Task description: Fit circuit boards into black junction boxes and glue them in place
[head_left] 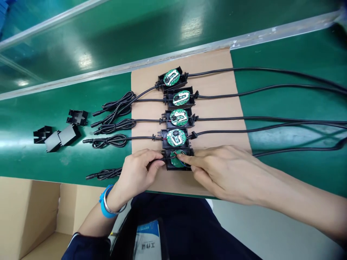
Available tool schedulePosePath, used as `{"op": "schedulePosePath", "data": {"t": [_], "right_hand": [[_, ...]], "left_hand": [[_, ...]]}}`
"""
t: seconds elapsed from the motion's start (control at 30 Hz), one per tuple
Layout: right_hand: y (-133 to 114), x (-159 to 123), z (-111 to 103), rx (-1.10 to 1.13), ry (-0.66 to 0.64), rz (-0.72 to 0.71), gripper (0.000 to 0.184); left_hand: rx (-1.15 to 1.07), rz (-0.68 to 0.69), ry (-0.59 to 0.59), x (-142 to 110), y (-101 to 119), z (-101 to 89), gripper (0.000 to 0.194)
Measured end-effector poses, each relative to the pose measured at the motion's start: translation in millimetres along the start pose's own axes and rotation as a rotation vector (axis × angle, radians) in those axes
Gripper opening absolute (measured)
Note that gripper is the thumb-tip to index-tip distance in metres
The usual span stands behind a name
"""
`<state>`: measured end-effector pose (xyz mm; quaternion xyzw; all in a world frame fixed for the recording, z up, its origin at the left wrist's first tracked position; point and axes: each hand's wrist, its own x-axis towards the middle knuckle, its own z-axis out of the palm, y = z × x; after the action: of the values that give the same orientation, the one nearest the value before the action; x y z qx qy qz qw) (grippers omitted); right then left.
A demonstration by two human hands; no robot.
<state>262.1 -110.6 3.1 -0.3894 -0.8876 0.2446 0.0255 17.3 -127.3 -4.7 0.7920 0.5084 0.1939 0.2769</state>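
Observation:
My left hand (141,168) is closed, thumb and index finger pinching a black cable (159,159) at the left end of the nearest black plastic box (179,169). Inside this box lies a green circuit board (176,162) with thin coloured wires. My right hand (214,169) reaches in from the right, its index finger stretched out onto the wires at the board and its thumb apart, by the box's right edge. Beyond it, several similar open boxes (177,147) stand in a column, each holding a round green board (176,137) with white material on top.
The boxes sit on a cardboard sheet (217,108) over a green table (284,108). Bundled black cables (111,141) lie left, long cables (271,118) run right. Black plastic covers (69,134) lie far left. A cardboard carton (40,209) stands below the table edge.

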Motion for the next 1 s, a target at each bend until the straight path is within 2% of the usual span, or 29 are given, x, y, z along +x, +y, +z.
{"op": "schedulePosePath", "data": {"t": [0.17, 0.3, 0.47, 0.6, 0.73, 0.8, 0.9, 1.0], "right_hand": [[0, -1, 4, -0.013, 0.022, -0.003, 0.047], [-2, 0, 4, -0.032, 0.022, 0.018, 0.049], [-3, 2, 3, -0.036, 0.022, 0.024, 0.045], [-4, 3, 4, -0.041, 0.063, 0.020, 0.040], [-6, 2, 5, -0.051, 0.059, 0.020, 0.038], [-8, 2, 6, -0.058, 0.062, 0.025, 0.037], [-9, 1, 6, -0.040, 0.089, 0.022, 0.037], [-6, -2, 3, 0.049, 0.081, -0.005, 0.034]], "left_hand": [[0.203, 0.188, 0.062, -2, 0, 2.5, 0.015], [0.218, 0.227, 0.082, 1, 4, 0.2, 0.013], [0.328, 0.338, 0.170, 2, -2, 7.3, 0.018], [0.420, 0.374, 0.123, -1, -4, 9.2, 0.019], [0.710, 0.483, -0.045, 3, 7, 0.7, 0.022], [0.784, 0.511, -0.113, 5, 13, -5.2, 0.022], [0.716, 0.428, -0.138, 4, 17, -9.9, 0.018], [0.526, 0.368, -0.062, 0, 17, -4.1, 0.029]]}}
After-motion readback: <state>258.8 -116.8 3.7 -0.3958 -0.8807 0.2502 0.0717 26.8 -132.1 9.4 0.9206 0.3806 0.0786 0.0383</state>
